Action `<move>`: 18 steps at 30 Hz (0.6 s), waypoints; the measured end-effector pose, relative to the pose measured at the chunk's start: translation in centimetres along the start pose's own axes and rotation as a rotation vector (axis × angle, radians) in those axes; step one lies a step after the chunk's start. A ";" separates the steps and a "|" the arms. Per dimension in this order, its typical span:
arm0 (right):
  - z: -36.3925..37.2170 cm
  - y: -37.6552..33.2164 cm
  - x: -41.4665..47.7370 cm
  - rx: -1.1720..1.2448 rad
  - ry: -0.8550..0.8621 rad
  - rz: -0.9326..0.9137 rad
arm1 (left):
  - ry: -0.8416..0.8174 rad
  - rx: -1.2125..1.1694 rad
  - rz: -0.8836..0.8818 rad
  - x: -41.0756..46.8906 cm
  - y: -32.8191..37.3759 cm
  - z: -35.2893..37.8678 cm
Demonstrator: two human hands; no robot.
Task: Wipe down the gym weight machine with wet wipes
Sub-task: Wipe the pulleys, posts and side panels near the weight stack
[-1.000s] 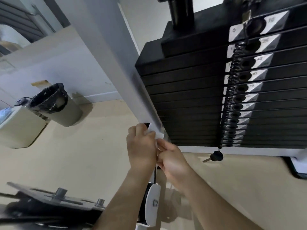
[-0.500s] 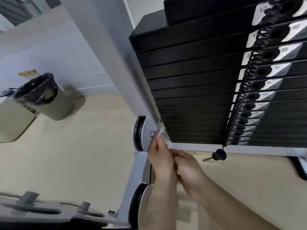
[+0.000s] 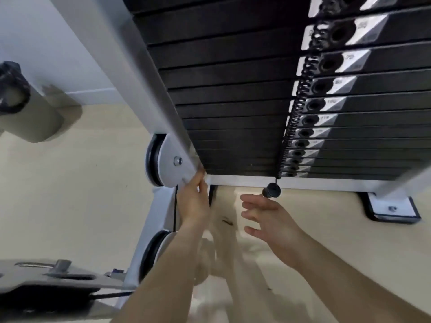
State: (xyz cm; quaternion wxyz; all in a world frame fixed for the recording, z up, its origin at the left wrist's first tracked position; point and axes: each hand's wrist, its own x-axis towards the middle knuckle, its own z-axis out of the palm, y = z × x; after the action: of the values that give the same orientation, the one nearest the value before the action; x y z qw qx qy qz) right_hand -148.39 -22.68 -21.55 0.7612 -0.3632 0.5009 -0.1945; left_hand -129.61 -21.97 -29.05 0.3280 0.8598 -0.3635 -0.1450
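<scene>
The black weight stack fills the upper right, plates lying flat one on another. Along its left side slants the grey upright post, which comes down to the pale floor. There it meets the base bar, whose long axis runs off to the right under the plates. A lined bin stands well apart at the floor's left edge. A pulley sits at the post's foot.

The left hand reaches up with its fingertips against the corner where post and bar join. Its grip faces away, so I cannot tell whether it pinches anything. The wet wipe is not plainly visible and is probably under those fingers. The right hand hovers with its fingers spread and holds nothing, just below the dangling selector pin.

The left hand is nearer the corner. The unwiped bar lies rightward from it, so the stroke likely runs along the bar.
</scene>
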 end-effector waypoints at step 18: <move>-7.3 4.1 -4.1 -0.031 0.182 0.041 | -0.222 0.335 0.150 -0.5 0.3 6.2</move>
State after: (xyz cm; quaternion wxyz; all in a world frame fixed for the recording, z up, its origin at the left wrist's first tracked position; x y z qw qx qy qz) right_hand -157.04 -19.88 -23.83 0.7106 -0.3457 0.5782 -0.2033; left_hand -133.16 -24.58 -33.47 0.1483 0.8517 -0.4793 -0.1515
